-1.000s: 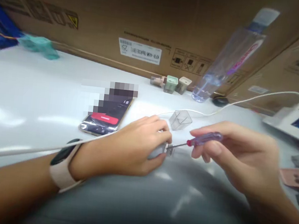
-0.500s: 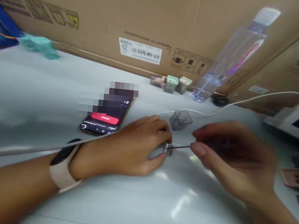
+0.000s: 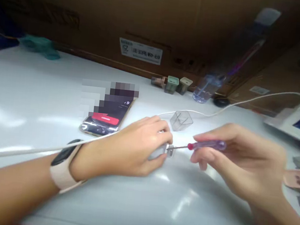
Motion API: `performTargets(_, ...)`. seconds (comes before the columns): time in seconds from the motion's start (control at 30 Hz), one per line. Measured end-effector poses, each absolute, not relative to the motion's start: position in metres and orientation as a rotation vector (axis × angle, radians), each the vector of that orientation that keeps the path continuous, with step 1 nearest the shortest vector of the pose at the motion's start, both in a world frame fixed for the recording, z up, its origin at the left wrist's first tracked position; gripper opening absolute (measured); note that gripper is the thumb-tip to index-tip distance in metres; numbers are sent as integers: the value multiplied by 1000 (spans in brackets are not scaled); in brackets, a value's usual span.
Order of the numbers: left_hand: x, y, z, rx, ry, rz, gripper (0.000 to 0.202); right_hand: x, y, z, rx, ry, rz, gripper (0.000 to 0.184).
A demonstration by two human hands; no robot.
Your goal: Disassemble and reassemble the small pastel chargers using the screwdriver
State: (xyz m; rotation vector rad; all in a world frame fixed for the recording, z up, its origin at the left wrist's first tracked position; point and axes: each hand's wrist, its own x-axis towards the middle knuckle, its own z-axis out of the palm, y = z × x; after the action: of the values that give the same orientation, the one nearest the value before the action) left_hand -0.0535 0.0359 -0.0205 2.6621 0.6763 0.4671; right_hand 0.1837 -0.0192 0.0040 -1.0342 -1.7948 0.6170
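slim purple-handled screwdriver [image 3: 207,145], small grey plug [image 3: 158,151]

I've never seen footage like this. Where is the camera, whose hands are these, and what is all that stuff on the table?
There is no machine here: these are one person's two bare hands. The camera is worn on that person's head and looks forward and down, so you see what they see. The left hand, with a wristband, pinches a small grey part against the white table. The right hand holds a small screwdriver with a clear purple handle, and its metal tip reaches the part. Around them lie a smartphone, a white cable, a small clear plastic box and, further back, a water bottle in front of big cardboard boxes.
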Motion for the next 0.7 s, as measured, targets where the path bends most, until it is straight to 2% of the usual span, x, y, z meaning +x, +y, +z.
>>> performTargets(0.1,-53,37,-22,2667,668,502,14,180,-18,0,-1139,-1756,440,28)
performTargets(0.2,-53,37,-23,2666,673,518,12,177,-18,-1,-1151,-1726,373,34)
performTargets(0.5,-53,37,-23,2682,671,514,13,184,-18,7,-1166,-1763,526,16)
performTargets(0.7,-53,37,-23,2688,687,483,13,185,-13,13,-1096,-1788,710,10)
